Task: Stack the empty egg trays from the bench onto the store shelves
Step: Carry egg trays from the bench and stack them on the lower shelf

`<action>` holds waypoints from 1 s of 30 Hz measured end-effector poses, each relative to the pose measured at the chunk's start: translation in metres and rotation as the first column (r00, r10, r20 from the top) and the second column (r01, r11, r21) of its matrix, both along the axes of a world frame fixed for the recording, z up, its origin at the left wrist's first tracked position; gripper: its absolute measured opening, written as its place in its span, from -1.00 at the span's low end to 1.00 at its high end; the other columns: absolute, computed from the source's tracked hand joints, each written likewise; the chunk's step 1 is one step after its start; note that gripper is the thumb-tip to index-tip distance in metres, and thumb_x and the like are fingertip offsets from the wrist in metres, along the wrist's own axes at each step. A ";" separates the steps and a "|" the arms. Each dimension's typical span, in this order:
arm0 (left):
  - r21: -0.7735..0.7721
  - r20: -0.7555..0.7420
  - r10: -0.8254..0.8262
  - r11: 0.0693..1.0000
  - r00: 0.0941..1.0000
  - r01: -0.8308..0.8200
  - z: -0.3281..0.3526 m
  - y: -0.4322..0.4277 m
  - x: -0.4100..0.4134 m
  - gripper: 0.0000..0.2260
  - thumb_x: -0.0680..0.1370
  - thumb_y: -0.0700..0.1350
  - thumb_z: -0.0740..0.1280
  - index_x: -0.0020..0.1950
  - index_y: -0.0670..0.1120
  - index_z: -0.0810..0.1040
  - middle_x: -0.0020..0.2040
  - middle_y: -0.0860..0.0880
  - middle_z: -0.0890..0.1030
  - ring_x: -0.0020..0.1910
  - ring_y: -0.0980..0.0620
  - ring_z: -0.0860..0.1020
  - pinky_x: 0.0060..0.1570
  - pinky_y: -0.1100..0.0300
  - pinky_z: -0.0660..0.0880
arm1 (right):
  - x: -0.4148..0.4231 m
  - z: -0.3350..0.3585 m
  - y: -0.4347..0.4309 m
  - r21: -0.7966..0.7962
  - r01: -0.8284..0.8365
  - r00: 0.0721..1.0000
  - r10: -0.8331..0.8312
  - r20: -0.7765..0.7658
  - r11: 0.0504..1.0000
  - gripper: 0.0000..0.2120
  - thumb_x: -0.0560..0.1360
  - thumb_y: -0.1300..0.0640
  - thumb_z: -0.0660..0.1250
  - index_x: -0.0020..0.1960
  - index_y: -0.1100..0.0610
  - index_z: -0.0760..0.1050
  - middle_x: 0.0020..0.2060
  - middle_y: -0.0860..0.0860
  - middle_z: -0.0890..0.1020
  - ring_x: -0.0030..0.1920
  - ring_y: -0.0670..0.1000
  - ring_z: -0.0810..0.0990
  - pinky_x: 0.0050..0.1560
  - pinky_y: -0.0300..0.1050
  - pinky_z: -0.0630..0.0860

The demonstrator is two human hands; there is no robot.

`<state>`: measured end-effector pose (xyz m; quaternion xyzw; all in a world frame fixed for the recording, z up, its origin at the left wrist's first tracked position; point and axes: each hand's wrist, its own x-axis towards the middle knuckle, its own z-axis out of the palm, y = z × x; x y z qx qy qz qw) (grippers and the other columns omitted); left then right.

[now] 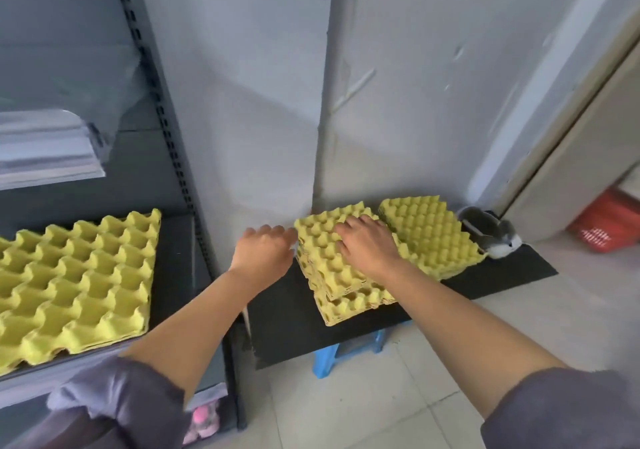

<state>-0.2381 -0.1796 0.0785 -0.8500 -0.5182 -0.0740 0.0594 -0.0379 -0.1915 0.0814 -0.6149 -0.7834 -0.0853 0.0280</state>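
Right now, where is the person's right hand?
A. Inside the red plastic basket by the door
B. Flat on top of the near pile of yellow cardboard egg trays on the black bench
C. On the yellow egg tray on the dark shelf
B: the right hand lies spread on the near pile of yellow cardboard egg trays on the black bench; the left hand is just beside its edge.

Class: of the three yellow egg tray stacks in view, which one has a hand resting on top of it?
The left bench stack, under the right hand. The right bench stack and the shelf stack go untouched.
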 end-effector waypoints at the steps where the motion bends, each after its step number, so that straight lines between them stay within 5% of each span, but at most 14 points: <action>1: 0.018 -0.009 -0.017 1.000 1.000 0.017 -0.002 0.000 0.014 -0.86 0.39 -0.13 0.43 -0.07 -0.09 0.59 -0.26 -0.02 0.60 -0.28 -0.10 0.57 -0.24 0.12 0.47 | 0.017 -0.001 -0.001 -0.021 -0.007 1.000 0.007 -0.006 1.000 -0.72 0.58 0.09 0.15 0.23 0.12 0.47 0.15 0.07 0.54 0.18 0.13 0.47 0.12 0.02 0.43; 4: -0.021 -0.017 -0.055 0.998 0.998 0.055 -0.011 0.004 0.054 -0.78 0.57 -0.06 0.15 0.14 -0.03 0.52 0.03 0.02 0.59 0.03 -0.07 0.54 -0.06 0.17 0.28 | 0.062 -0.007 -0.001 -0.084 -0.025 1.000 0.025 -0.005 0.996 -0.72 0.59 0.10 0.14 0.23 0.11 0.48 0.10 0.07 0.55 0.14 0.14 0.49 0.05 0.01 0.46; 8: -0.043 -0.024 -0.125 0.991 0.992 0.124 -0.017 0.021 0.099 -0.75 0.60 -0.03 0.11 0.19 0.00 0.50 0.13 0.06 0.57 0.13 -0.02 0.52 0.07 0.17 0.32 | 0.109 -0.017 0.010 -0.159 -0.020 1.000 0.021 0.000 0.987 -0.74 0.59 0.10 0.13 0.19 0.08 0.51 0.04 0.04 0.56 0.12 0.12 0.51 0.03 0.00 0.49; 20: -0.313 -0.069 -0.232 0.929 0.970 0.200 -0.075 0.096 0.193 -0.74 0.61 -0.01 0.11 0.25 0.03 0.47 0.19 0.04 0.54 0.16 -0.02 0.51 0.12 0.10 0.39 | 0.188 -0.070 0.070 -0.334 0.009 0.997 0.016 0.073 0.943 -0.70 0.60 0.15 0.07 0.22 0.10 0.50 0.03 0.07 0.56 0.09 0.15 0.53 -0.16 -0.06 0.40; 26: -0.468 -0.125 -0.135 0.881 0.983 0.062 -0.116 0.102 0.205 -0.72 0.62 -0.01 0.11 0.30 0.05 0.43 0.24 0.03 0.50 0.20 -0.03 0.48 0.09 0.14 0.38 | 0.200 -0.106 0.089 -0.450 -0.070 0.993 0.106 0.056 0.890 -0.70 0.59 0.15 0.10 0.26 0.11 0.46 0.07 0.07 0.55 0.11 0.15 0.51 -0.05 0.02 0.47; 30: -0.503 -0.160 -0.024 0.862 0.987 -0.060 -0.141 0.096 0.208 -0.72 0.61 -0.05 0.12 0.31 0.05 0.41 0.23 0.02 0.50 0.18 -0.03 0.47 0.04 0.17 0.36 | 0.202 -0.128 0.103 -0.467 -0.168 0.982 0.189 -0.002 0.868 -0.73 0.58 0.17 0.11 0.21 0.11 0.48 0.05 0.05 0.53 0.09 0.12 0.50 -0.20 -0.09 0.36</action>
